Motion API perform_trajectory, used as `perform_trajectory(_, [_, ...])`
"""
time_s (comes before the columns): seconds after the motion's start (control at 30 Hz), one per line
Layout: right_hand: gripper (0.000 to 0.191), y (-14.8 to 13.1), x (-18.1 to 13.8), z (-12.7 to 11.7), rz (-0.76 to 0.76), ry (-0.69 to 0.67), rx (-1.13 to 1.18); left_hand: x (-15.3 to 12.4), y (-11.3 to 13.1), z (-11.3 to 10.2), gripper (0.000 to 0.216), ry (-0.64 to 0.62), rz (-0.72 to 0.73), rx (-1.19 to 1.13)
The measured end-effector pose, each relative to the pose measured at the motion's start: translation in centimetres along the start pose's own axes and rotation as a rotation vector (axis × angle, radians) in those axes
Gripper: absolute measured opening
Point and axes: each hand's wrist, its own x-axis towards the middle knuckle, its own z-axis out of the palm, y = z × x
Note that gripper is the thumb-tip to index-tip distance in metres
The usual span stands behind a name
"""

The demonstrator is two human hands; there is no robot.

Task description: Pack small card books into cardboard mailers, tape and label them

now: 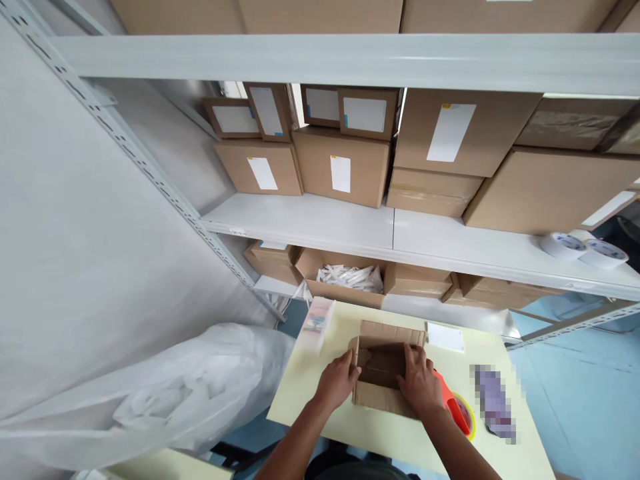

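A small cardboard box (383, 367) stands on the pale yellow table with its top flaps folded outward, and its inside looks bare. My left hand (337, 380) pinches the box's left wall, thumb toward the inside. On the opposite side my right hand (420, 381) grips the right wall, its fingers reaching over into the box. Just right of that hand lies a red tape dispenser (451, 402) with a yellow-rimmed roll, partly hidden by my forearm. A white card (445, 337) lies behind it, near the table's back edge.
The yellow table (493, 427) also bears a pinkish printed packet (319, 323) and a blurred purple item (495, 403). Behind rises a shelf (320, 227) with cartons and two tape rolls (564, 245). An open carton (345, 292) sits below. A white plastic bag (200, 387) bulges at left.
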Motion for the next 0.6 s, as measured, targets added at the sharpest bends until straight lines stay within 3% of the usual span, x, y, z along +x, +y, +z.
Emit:
perform_trajectory(0.13, [0.070,0.3,0.2,1.0,0.001,0.048,0.041,0.6,0.6,1.2,0.057,-0.102,-0.136,-0.015])
perform_trajectory(0.23, [0.061,1.8,0.5,1.0,0.032,0.103,0.309,0.8,1.0,2.0,0.056,-0.093,-0.213,-0.054])
perform_trajectory(0.37, [0.057,4.2,0.3,0.8,0.299,0.192,0.719,0.6,0.6,1.6,0.048,-0.101,-0.169,-0.090])
perform_trajectory(0.47, [0.071,5.6,-0.1,0.7,0.507,0.229,0.923,1.0,-1.1,0.3,0.042,-0.071,-0.108,-0.166])
perform_trajectory(0.6, [0.066,6.5,-0.7,0.6,0.514,0.239,0.875,3.4,-5.0,-2.1,0.043,0.096,-0.108,-0.220])
